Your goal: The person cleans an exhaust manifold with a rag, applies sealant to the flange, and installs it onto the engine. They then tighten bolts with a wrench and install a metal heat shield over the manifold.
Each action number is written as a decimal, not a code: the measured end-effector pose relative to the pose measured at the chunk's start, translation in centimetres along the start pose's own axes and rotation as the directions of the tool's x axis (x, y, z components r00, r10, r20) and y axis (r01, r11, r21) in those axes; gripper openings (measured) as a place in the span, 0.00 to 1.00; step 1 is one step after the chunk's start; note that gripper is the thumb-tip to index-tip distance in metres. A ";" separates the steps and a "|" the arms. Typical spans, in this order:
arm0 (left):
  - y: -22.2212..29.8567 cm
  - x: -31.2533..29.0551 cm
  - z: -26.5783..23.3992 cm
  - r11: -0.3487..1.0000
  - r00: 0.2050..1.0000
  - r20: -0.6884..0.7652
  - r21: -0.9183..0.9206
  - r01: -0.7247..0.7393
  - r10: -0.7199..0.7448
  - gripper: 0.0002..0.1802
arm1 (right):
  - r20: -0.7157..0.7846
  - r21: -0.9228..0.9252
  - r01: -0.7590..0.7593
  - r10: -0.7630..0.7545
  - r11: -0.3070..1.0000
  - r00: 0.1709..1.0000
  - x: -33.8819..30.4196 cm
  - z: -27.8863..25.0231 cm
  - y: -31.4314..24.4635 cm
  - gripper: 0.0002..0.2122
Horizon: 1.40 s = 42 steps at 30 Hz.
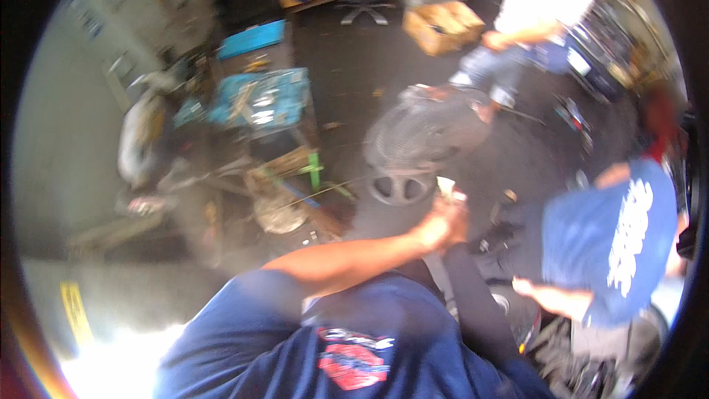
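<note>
The hands (446,223) squeeze together around a small, pale thing (445,186), near a rounded, dark, bumpy lump (421,133).

The left hand (436,229) and the right hand (459,227) are close together, out in front of the chest. Their fingers (453,209) point up and away from the body, but they are too blurry to tell how far they bend. The left forearm (354,258) is bare and comes in from the left of the fingers, sloping up a little. The left elbow (286,272) is bent, farther left and lower than the fingers. The right forearm (476,295), in a dark sleeve, is below the fingers and slants up to them.
</note>
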State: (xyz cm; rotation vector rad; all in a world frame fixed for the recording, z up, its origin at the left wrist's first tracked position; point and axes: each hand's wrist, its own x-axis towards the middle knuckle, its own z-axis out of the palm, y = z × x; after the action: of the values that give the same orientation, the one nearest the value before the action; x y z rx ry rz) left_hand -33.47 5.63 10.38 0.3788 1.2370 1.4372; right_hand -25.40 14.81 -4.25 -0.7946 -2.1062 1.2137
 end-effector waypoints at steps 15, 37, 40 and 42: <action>4.2 7.9 5.3 0.557 0.959 0.246 0.782 -0.280 0.137 0.48 | 0.782 0.556 -0.822 0.415 -0.126 0.465 7.3 -15.1 -5.9 0.26; 5.5 33.3 24.4 0.031 0.635 0.748 0.642 -0.766 0.193 0.33 | 0.126 0.992 -0.077 0.660 -0.103 0.740 16.5 -34.2 7.1 0.28; 3.4 38.8 27.3 0.057 0.740 0.672 0.738 -0.672 0.022 0.38 | 0.211 0.977 -0.129 0.685 -0.169 0.697 22.1 -38.3 10.3 0.31; 3.1 42.7 28.8 0.062 0.744 0.661 0.742 -0.667 0.100 0.32 | 0.307 0.952 -0.205 0.673 -0.229 0.673 25.6 -41.2 12.2 0.33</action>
State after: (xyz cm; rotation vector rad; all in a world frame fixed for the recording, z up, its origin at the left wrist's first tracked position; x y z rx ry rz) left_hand -25.11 56.39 7.14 2.0553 1.5710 0.5864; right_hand -9.78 60.99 6.98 -0.8963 0.0040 2.2674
